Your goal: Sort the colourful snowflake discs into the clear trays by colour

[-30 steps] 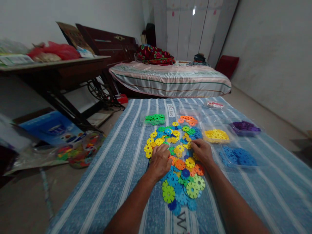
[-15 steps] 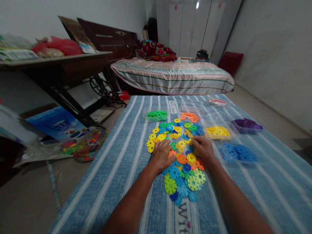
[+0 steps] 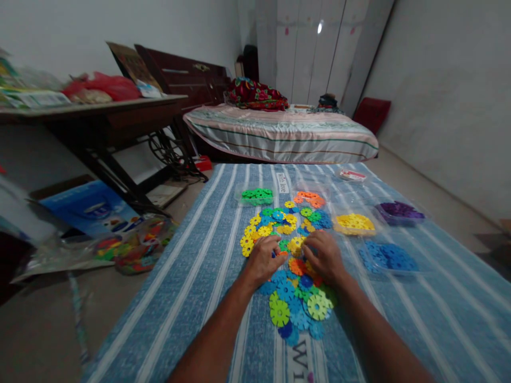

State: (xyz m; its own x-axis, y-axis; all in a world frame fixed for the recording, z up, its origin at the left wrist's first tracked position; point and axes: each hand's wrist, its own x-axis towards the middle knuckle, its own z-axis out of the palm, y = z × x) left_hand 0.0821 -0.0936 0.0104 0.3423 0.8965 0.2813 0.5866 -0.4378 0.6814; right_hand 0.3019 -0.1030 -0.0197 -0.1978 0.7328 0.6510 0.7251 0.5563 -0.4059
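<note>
A loose pile of notched plastic snowflake discs [image 3: 286, 290] in yellow, green, orange and blue lies on the striped cloth. My left hand [image 3: 261, 260] rests over the left side of the pile, its thumb and index finger closed about the edge of an orange disc [image 3: 283, 254]. On the other side, my right hand [image 3: 324, 256] is curled low over the pile, with its fingertips beside a yellow disc [image 3: 296, 246]. What lies under those right fingers is hidden.
Clear tubs hold sorted discs: green [image 3: 257, 196], orange [image 3: 310, 199], yellow [image 3: 355, 223], purple [image 3: 400, 211] and blue [image 3: 389, 257]. A small container [image 3: 352, 175] stands at the back. Beyond are a bed [image 3: 279, 133] and, at left, a sewing-machine table [image 3: 131, 106].
My right hand has moved left and inward over the pile, covering orange discs that showed before. My left hand has stayed nearly in place, its thumb and finger now around an orange disc.
</note>
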